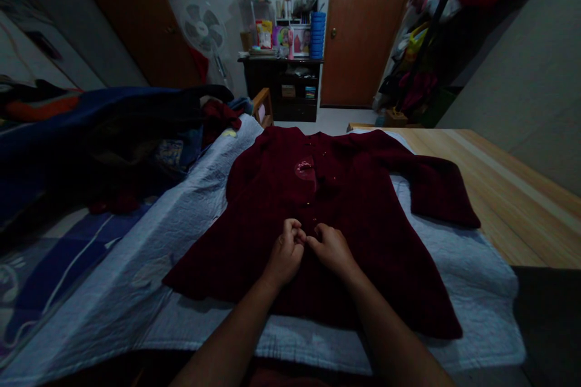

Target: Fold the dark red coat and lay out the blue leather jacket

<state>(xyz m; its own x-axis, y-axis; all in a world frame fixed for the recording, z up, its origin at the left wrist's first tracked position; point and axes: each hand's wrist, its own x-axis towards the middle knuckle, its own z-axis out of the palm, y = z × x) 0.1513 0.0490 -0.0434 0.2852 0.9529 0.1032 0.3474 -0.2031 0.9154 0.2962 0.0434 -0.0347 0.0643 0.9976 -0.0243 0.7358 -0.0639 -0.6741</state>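
Observation:
A dark red coat point(372, 211) lies spread front side up on a light blue quilted cloth point(200, 205). Small shiny buttons run down its middle, and its upper front gapes to show a pinkish lining patch point(305, 169). At the lower part of the front edge, my left hand point(289, 248) has its fingers curled and pinched at the fabric. Close beside it, my right hand point(330, 247) pinches the same edge just below a button point(315, 219). The fingertips almost meet, and what exactly lies between them is hidden. One sleeve point(447, 190) stretches out to the right.
Dark clothes point(113, 133) are heaped on the left, over blue patterned bedding point(86, 254). A bare wooden board point(503, 181) extends on the right. Farther back stand a fan point(204, 27), a dark cabinet point(254, 87) and a brown door point(358, 30). Clothes hang at the upper right.

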